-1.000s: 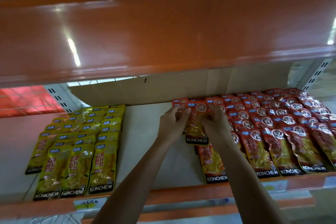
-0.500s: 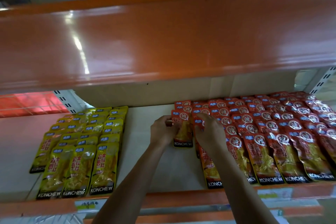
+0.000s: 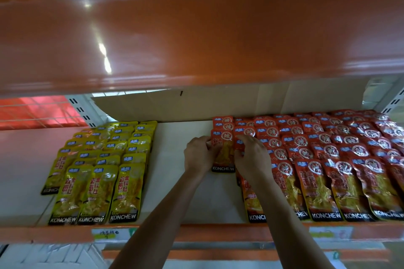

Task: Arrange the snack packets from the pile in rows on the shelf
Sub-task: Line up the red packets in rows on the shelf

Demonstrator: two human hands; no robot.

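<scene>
"Holding what, those two hands?"

"One red packet [image 3: 223, 156], a flat glossy foil pouch with a black band along its bottom edge. The left hand [image 3: 197, 155] curls its fingers round the pouch's left edge; the right hand [image 3: 251, 159] bends its fingers over the right edge, knuckles up, the fingertips resting on the neighbouring pouches."

"And where does the pouch lie?"

"Flat on the shelf [image 3: 175, 181], a smooth pale board, just past the middle toward one o'clock. Its top tucks under two more red pouches behind it, at the left end of the red rows [image 3: 328, 159]."

"Those rows fill the three o'clock side?"

"Yes, shingled like roof tiles, each crinkled wrapper overlapping the one in front, with round white seals on top and clear windows showing pale yellow strips inside."

"What sits at nine o'clock?"

"The yellow packets [image 3: 102, 172], the same oblong shape, shiny and wrinkled, overlapped in rows well apart from the red ones, with bare board between."

"At twelve o'clock?"

"A creased cardboard sheet [image 3: 218, 105], matte and tan, standing along the back. Above it runs the orange upper shelf [image 3: 196, 35], glossy painted metal with light glaring off it."

"And six o'clock?"

"The orange front rail [image 3: 43, 232], carrying a yellow-green paper label [image 3: 107, 233] with handwriting too blurred to read."
</scene>
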